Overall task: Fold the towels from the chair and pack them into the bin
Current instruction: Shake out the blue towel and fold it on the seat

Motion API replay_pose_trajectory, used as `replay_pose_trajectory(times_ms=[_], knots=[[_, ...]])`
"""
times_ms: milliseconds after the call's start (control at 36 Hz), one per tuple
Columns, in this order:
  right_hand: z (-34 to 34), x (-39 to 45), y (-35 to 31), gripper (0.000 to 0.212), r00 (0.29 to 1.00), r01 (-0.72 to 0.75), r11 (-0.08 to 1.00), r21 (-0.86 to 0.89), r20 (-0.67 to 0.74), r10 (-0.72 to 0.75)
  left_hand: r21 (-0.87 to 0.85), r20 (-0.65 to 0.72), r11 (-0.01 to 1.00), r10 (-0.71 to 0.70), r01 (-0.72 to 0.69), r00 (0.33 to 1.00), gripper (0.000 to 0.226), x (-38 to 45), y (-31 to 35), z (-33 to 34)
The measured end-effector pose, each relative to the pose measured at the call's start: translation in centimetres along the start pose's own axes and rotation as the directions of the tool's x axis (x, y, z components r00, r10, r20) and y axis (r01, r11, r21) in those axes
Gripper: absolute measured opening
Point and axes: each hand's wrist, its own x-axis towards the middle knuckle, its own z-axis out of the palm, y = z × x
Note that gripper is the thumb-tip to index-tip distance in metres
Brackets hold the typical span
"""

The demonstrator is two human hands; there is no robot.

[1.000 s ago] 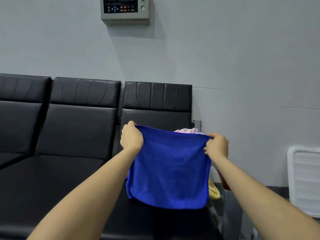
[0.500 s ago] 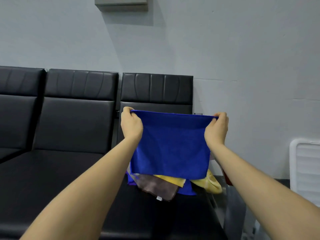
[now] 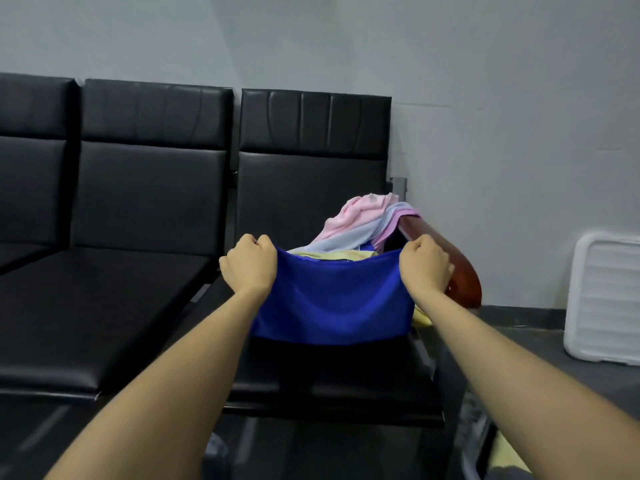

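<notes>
A blue towel (image 3: 332, 299) hangs stretched between my hands over the rightmost black chair seat (image 3: 332, 375). My left hand (image 3: 249, 265) grips its upper left corner and my right hand (image 3: 424, 266) grips its upper right corner. Behind the towel a heap of towels (image 3: 360, 220), pink, pale blue, lilac and yellow, lies on the seat and drapes over the brown wooden armrest (image 3: 460, 271). The blue towel hides the front of the heap. No bin is plainly in view.
A row of black padded chairs (image 3: 138, 202) runs to the left against a grey wall. A white ribbed plastic panel (image 3: 606, 299) leans at the wall on the right. Grey floor lies to the right of the chairs.
My hands have lowered the blue towel toward the seat, and its top edge now sags. The view has tilted down, and the heap behind the towel now shows.
</notes>
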Motion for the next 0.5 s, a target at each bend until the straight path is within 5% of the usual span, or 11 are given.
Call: replay_pose_trajectory(times_ms=[306, 500], knots=[[4.8, -2.2, 3.6, 0.022, 0.955, -0.092, 0.996, 0.012, 0.283, 0.085, 0.335, 0.332, 0.941, -0.174, 0.057, 0.927, 0.035, -1.6, -4.5, 3.0], [7.7, -3.0, 6.1, 0.016, 0.950, -0.122, 0.992, 0.021, 0.293, 0.111, 0.390, 0.349, 0.919, -0.196, 0.048, 0.916, 0.014, -1.7, -7.5, 5.2]])
